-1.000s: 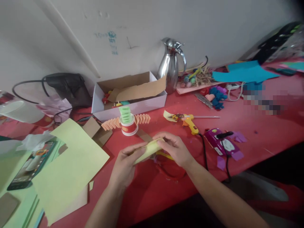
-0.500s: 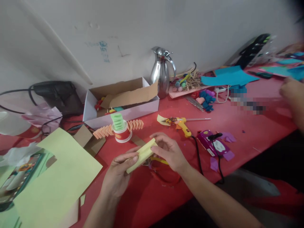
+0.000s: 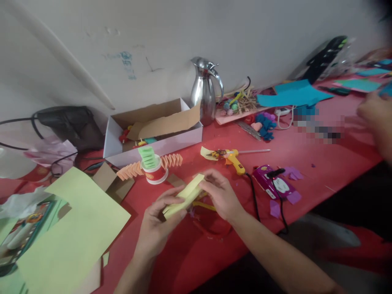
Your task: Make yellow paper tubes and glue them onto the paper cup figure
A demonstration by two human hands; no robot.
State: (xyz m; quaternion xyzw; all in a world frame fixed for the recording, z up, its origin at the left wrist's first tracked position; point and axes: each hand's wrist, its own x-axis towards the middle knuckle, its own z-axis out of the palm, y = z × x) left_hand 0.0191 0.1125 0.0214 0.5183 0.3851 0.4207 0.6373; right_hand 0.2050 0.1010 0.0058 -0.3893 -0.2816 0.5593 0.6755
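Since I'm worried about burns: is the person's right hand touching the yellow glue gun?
Apart. The head view shows a strip of red tabletop between the right hand and the yellow glue gun, which lies farther back.

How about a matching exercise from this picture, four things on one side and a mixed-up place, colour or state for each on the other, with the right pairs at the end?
Things:
1. Folded yellow paper
2. Glue gun
3. Metal jug
4. Small red-and-white cup

Places, colours or states:
A. Lying on its side, with a black cord at its handle
B. Bearing pleated orange and green paper
C. Held between the left hand and the right hand
D. Silver, standing near the wall

Right pairs: 1-C, 2-A, 3-D, 4-B.
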